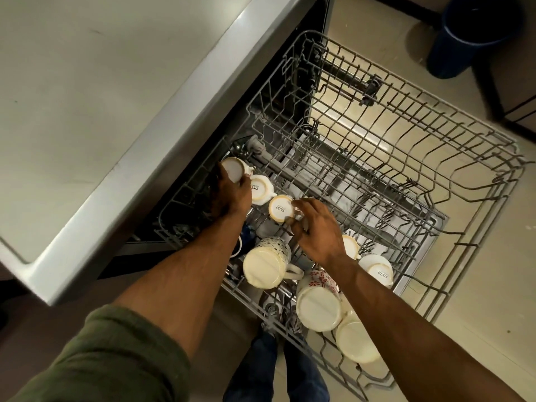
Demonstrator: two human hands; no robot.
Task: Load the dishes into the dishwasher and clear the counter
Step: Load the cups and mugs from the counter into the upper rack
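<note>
The dishwasher's upper wire rack point(377, 134) is pulled out below the steel counter point(87, 111). Several white cups stand upside down along its left side. My left hand point(232, 192) grips the farthest cup point(233, 169) at the rack's back left corner. My right hand point(316, 227) pinches the rim of a small cup point(280, 208) marked SISTA. Another upturned cup point(259, 188) sits between those two. Nearer me stand a dotted mug point(266, 264) and a red-flowered mug point(317, 303), both upside down.
The lower rack point(478, 227) sticks out beneath the upper one, over the open door. A dark blue bin point(475, 36) stands on the tiled floor at the far right. My legs and shoes point(278, 369) are below the rack's near edge.
</note>
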